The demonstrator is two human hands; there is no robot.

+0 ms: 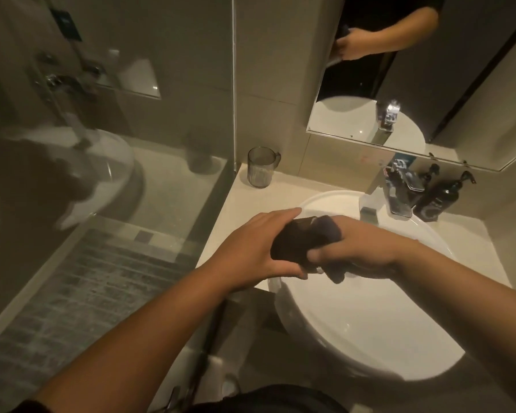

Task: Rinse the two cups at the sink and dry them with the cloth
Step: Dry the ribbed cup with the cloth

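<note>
A cup [261, 167] stands on the tabletop [239, 204], upper centre. At frame centre, over the sink [429, 263], our left hand [251, 248] and right hand [349, 251] both grip the dark cloth [304, 239].

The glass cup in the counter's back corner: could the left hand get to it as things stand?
Probably yes, but not right away. The glass cup stands alone on the counter, with nothing between it and the left hand. That hand, though, and the right hand both hold the dark cloth over the sink.
</note>
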